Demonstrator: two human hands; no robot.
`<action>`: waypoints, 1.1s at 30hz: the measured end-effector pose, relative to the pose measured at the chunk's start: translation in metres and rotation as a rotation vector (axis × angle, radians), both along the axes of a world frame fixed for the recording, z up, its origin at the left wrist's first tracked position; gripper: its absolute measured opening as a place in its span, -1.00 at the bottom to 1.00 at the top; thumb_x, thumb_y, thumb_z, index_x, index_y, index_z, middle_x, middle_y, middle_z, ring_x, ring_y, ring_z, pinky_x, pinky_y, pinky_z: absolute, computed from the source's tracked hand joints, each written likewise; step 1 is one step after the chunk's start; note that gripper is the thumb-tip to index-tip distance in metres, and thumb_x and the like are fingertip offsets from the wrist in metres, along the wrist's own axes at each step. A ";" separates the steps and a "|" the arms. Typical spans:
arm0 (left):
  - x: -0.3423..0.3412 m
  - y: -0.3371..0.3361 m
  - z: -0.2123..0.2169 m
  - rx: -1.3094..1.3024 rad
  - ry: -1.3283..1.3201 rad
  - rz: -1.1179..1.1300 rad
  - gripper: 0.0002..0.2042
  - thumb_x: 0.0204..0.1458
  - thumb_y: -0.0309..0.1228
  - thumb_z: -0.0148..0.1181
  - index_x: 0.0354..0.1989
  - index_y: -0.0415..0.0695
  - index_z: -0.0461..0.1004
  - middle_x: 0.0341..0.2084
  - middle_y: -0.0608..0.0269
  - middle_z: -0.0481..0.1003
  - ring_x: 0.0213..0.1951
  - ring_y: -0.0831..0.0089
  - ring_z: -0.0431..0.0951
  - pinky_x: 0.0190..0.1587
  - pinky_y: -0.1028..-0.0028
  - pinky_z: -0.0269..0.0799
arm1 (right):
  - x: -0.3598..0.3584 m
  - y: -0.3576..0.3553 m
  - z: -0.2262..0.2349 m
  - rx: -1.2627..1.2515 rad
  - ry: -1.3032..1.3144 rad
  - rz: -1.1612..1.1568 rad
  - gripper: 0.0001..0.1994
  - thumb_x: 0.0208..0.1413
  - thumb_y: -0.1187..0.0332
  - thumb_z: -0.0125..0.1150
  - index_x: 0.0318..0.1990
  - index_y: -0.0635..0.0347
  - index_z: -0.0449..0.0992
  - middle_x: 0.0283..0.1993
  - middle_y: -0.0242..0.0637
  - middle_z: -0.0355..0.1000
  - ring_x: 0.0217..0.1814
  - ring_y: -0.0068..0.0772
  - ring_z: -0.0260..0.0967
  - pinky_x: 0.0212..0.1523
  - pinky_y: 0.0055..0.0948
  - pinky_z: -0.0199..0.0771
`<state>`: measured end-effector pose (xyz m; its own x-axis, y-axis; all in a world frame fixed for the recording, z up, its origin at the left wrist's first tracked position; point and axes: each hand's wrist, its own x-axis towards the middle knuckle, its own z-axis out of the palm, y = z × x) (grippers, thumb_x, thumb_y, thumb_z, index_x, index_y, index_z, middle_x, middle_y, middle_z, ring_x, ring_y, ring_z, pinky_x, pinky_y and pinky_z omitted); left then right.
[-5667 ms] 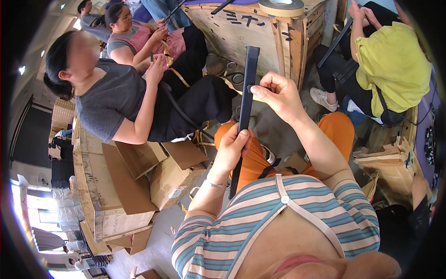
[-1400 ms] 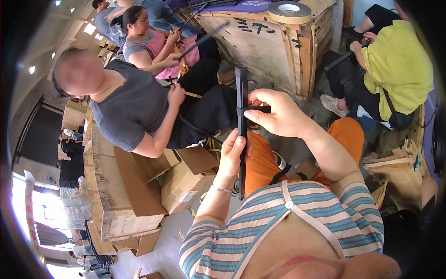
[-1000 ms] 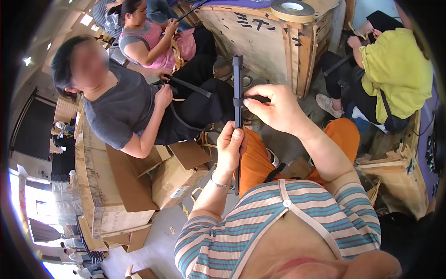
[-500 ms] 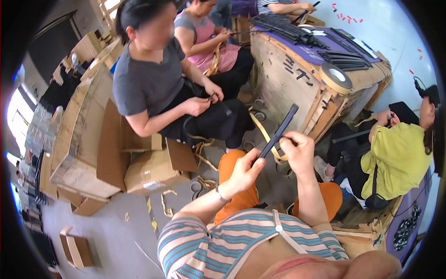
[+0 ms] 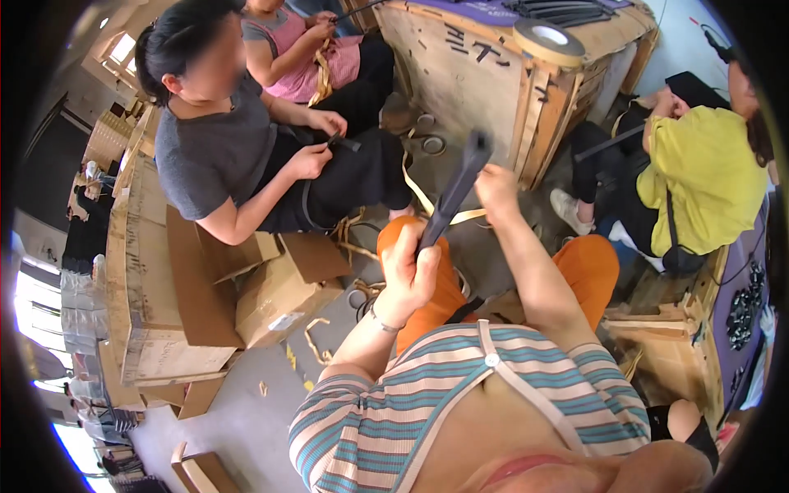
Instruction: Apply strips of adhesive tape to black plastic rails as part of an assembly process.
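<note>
My left hand [image 5: 411, 267] is closed around the lower end of a long black strip [image 5: 454, 197], which slants up and away over my lap. The strip's far end is smeared by motion. Beside it on the right, my right hand [image 5: 498, 194] has its fingers pinched on a pale yellow paper-like strip [image 5: 468, 216]. That pale strip runs behind the black one and trails up on its left side. Where it is attached, if anywhere, is hidden.
A tape roll [image 5: 546, 56] lies on the wooden crate [image 5: 460, 82] ahead. At the left stand a co-worker in a grey shirt [image 5: 205, 156], seated, and an open cardboard box [image 5: 267, 316]. A person in yellow [image 5: 699, 181] sits at the right. Paper scraps [image 5: 316, 341] litter the floor.
My right hand has moved from the black strip out to its right, drawing the pale strip with it. The black strip has tilted more upright. The whole view has shifted.
</note>
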<state>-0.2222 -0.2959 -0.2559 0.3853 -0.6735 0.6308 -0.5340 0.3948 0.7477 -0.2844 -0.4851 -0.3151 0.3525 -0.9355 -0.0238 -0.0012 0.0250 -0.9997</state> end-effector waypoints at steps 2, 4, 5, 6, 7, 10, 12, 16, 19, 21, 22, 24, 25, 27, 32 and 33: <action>0.009 -0.009 0.014 0.177 0.390 -0.123 -0.80 0.14 -0.33 -0.09 -0.47 -0.16 0.25 -0.75 0.41 0.19 -0.68 0.66 0.14 -0.63 0.64 0.07 | -0.008 0.011 -0.004 0.024 0.142 -0.008 -0.80 -0.06 0.33 0.16 -0.41 0.33 0.54 -0.60 -0.41 0.41 -0.55 -0.66 0.24 -0.48 -0.57 0.26; 0.018 -0.011 0.025 0.284 0.967 -0.504 -0.70 0.18 -0.17 -0.18 -0.42 -0.16 0.24 -0.81 0.38 0.17 -0.80 0.65 0.06 -0.76 0.65 -0.09 | -0.015 0.023 0.006 -0.021 -0.099 0.083 -0.81 0.02 0.36 0.14 -0.33 0.35 0.52 -0.51 -0.47 0.41 -0.46 -0.72 0.23 -0.41 -0.63 0.24; 0.022 -0.012 0.024 0.303 1.024 -0.605 -0.68 0.18 -0.15 -0.17 -0.42 -0.18 0.24 -0.81 0.37 0.17 -0.81 0.65 0.05 -0.77 0.64 -0.09 | -0.019 0.022 0.019 -0.069 -0.128 0.115 -0.81 0.07 0.39 0.11 -0.25 0.35 0.49 -0.43 -0.51 0.40 -0.40 -0.76 0.20 -0.36 -0.68 0.22; 0.024 -0.008 0.021 0.330 1.091 -0.707 -0.66 0.17 -0.13 -0.17 -0.42 -0.20 0.24 -0.82 0.35 0.17 -0.82 0.66 0.04 -0.78 0.64 -0.10 | -0.027 0.024 0.041 -0.002 -0.140 0.161 -0.80 0.08 0.39 0.10 -0.20 0.34 0.47 -0.42 -0.51 0.38 -0.38 -0.75 0.20 -0.34 -0.69 0.22; 0.023 -0.004 0.020 0.338 1.092 -0.708 -0.66 0.17 -0.13 -0.17 -0.42 -0.20 0.24 -0.82 0.35 0.17 -0.82 0.66 0.04 -0.78 0.64 -0.10 | -0.033 0.025 0.058 0.013 -0.169 0.229 -0.78 0.08 0.39 0.11 -0.15 0.32 0.44 -0.40 -0.51 0.36 -0.36 -0.74 0.21 -0.34 -0.69 0.23; 0.018 0.002 0.020 0.361 1.030 -0.689 -0.65 0.17 -0.12 -0.17 -0.40 -0.22 0.25 -0.82 0.34 0.16 -0.82 0.66 0.05 -0.77 0.64 -0.09 | -0.039 0.046 0.100 0.002 -0.319 0.353 -0.71 0.09 0.37 0.11 -0.06 0.30 0.37 -0.36 -0.51 0.31 -0.33 -0.73 0.20 -0.33 -0.68 0.24; 0.015 0.004 0.020 0.325 0.979 -0.738 -0.64 0.16 -0.11 -0.17 -0.38 -0.22 0.26 -0.82 0.35 0.17 -0.82 0.65 0.04 -0.77 0.64 -0.09 | -0.041 0.054 0.112 -0.009 -0.483 0.519 -0.59 0.07 0.35 0.16 0.04 0.33 0.25 -0.32 -0.48 0.25 -0.30 -0.72 0.18 -0.29 -0.67 0.25; 0.002 0.006 0.025 0.363 1.017 -0.694 -0.63 0.16 -0.10 -0.15 -0.37 -0.22 0.26 -0.82 0.34 0.17 -0.82 0.65 0.04 -0.77 0.64 -0.09 | -0.032 0.070 0.115 -0.179 -0.535 0.445 -0.51 0.02 0.39 0.22 0.07 0.34 0.19 -0.36 -0.48 0.28 -0.40 -0.78 0.17 -0.41 -0.74 0.26; 0.001 0.004 0.024 0.334 0.968 -0.685 -0.64 0.17 -0.11 -0.17 -0.37 -0.22 0.26 -0.82 0.34 0.17 -0.82 0.66 0.03 -0.78 0.64 -0.10 | -0.028 0.068 0.113 -0.192 -0.570 0.430 -0.51 0.02 0.40 0.22 0.08 0.32 0.18 -0.39 -0.48 0.28 -0.42 -0.78 0.19 -0.44 -0.74 0.27; 0.001 0.002 0.023 0.331 1.010 -0.725 -0.64 0.17 -0.11 -0.18 -0.37 -0.22 0.26 -0.82 0.34 0.17 -0.82 0.66 0.03 -0.78 0.64 -0.11 | -0.032 0.067 0.114 -0.100 -0.587 0.475 -0.53 0.03 0.41 0.20 0.07 0.30 0.19 -0.38 -0.48 0.29 -0.40 -0.77 0.22 -0.42 -0.73 0.28; 0.000 0.002 0.023 0.324 1.055 -0.765 -0.64 0.17 -0.11 -0.18 -0.37 -0.22 0.25 -0.82 0.34 0.17 -0.82 0.66 0.02 -0.78 0.64 -0.11 | -0.034 0.065 0.113 -0.105 -0.589 0.474 -0.53 0.03 0.41 0.20 0.07 0.30 0.19 -0.38 -0.48 0.29 -0.40 -0.77 0.22 -0.42 -0.73 0.28; -0.001 0.000 0.023 0.319 1.057 -0.788 -0.64 0.16 -0.11 -0.18 -0.38 -0.22 0.25 -0.82 0.34 0.17 -0.83 0.66 0.02 -0.78 0.64 -0.11 | -0.037 0.061 0.110 -0.007 -0.663 0.512 -0.56 0.04 0.43 0.16 0.06 0.32 0.19 -0.34 -0.46 0.31 -0.37 -0.75 0.25 -0.37 -0.71 0.31; -0.001 -0.002 0.023 0.316 1.063 -0.809 -0.64 0.16 -0.11 -0.17 -0.38 -0.22 0.25 -0.82 0.33 0.17 -0.83 0.66 0.02 -0.79 0.64 -0.11 | -0.036 0.060 0.111 -0.010 -0.663 0.510 -0.56 0.04 0.43 0.16 0.06 0.32 0.19 -0.34 -0.46 0.31 -0.37 -0.75 0.25 -0.37 -0.71 0.31; -0.001 -0.006 0.026 0.338 1.003 -0.795 -0.63 0.16 -0.10 -0.18 -0.38 -0.22 0.25 -0.82 0.33 0.17 -0.83 0.65 0.03 -0.78 0.64 -0.11 | -0.034 0.062 0.115 -0.107 -0.619 0.456 -0.58 0.06 0.45 0.13 0.07 0.33 0.18 -0.28 -0.43 0.32 -0.33 -0.72 0.26 -0.30 -0.68 0.32; -0.006 -0.007 0.025 0.385 1.027 -0.747 -0.64 0.16 -0.11 -0.18 -0.39 -0.22 0.25 -0.81 0.33 0.18 -0.82 0.65 0.04 -0.78 0.64 -0.10 | -0.034 0.059 0.113 -0.125 -0.595 0.467 -0.57 0.05 0.46 0.12 0.07 0.33 0.18 -0.19 -0.36 0.32 -0.22 -0.66 0.28 -0.18 -0.63 0.32; -0.005 -0.007 0.023 0.396 1.040 -0.781 -0.64 0.16 -0.11 -0.19 -0.39 -0.22 0.25 -0.81 0.33 0.18 -0.82 0.64 0.05 -0.78 0.64 -0.09 | -0.037 0.057 0.110 -0.055 -0.645 0.487 -0.55 0.06 0.40 0.11 0.09 0.34 0.18 -0.20 -0.37 0.32 -0.20 -0.63 0.29 -0.16 -0.61 0.31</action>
